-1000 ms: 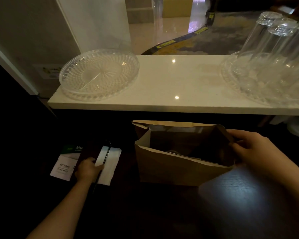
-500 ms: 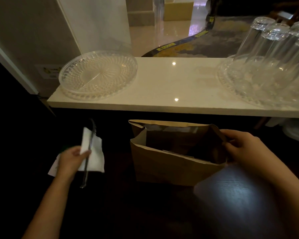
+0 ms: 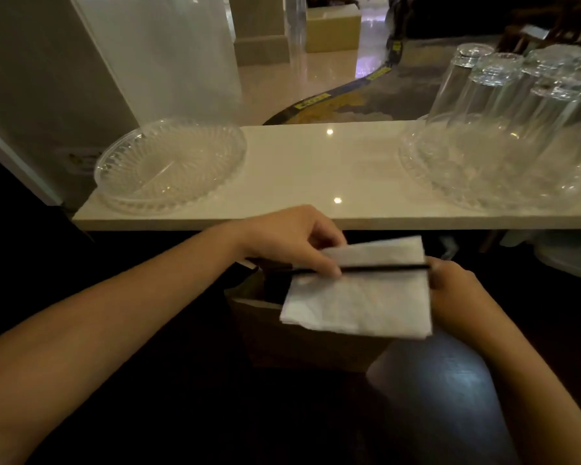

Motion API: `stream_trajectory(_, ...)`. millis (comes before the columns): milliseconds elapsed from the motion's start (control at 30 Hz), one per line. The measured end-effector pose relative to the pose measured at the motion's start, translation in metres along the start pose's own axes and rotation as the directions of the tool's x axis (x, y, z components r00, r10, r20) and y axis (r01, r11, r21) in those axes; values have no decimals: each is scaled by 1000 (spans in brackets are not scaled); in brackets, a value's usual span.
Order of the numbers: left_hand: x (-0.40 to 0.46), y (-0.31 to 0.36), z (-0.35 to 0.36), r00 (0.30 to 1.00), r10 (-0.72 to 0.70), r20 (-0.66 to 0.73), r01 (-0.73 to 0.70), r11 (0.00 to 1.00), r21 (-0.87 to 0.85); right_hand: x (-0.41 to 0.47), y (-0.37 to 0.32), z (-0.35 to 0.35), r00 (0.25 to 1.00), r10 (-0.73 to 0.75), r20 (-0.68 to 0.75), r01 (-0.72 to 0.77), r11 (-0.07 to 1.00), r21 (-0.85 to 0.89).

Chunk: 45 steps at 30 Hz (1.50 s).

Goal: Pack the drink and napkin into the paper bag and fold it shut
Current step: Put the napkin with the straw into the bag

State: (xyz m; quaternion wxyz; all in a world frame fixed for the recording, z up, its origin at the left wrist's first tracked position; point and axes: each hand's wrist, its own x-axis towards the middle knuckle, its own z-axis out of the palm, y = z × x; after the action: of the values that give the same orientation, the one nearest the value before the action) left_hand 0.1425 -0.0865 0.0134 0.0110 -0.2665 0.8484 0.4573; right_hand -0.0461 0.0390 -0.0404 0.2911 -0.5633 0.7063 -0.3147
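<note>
A brown paper bag [image 3: 316,350] stands open on the dark table, below the white ledge. My left hand [image 3: 292,243] holds a folded white napkin [image 3: 359,307] together with a thin black straw [image 3: 383,267], flat above the bag's mouth. The napkin covers most of the opening. My right hand [image 3: 457,293] grips the bag's right rim, its fingers next to the straw's end. The drink is hidden; I cannot see inside the bag.
A white stone ledge [image 3: 319,172] runs across behind the bag. On it sit a clear ribbed plate [image 3: 168,166] at left and a clear tray [image 3: 483,169] of upturned glasses [image 3: 503,88] at right. Dark tabletop [image 3: 282,414] lies in front.
My left hand lifted the napkin and straw from the table at the left and carried them right, over the bag's mouth. My right hand stayed on the bag's rim.
</note>
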Motion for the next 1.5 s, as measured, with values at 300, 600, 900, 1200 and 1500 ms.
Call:
stream_trajectory(300,48,-55,35,956,-277,96,215,884,414,-1,9,-4,999,-6,54,2,997,73)
stream_trajectory(600,67,-88,54,773,-614,159,461,716,524,3,10,-3,996,-40,81,39,999,19)
stream_trajectory(900,59,-83,51,757,-641,127,476,674,565,3,13,-2,996,-32,82,27,998,64)
stream_trajectory(1200,-38,-25,16,964,-198,-180,196,980,-25,3,16,3,999,-15,38,12,995,99)
stream_trajectory(1500,-126,-120,65,781,-390,-488,233,907,-351,-21,52,2,999,-50,6,45,926,375)
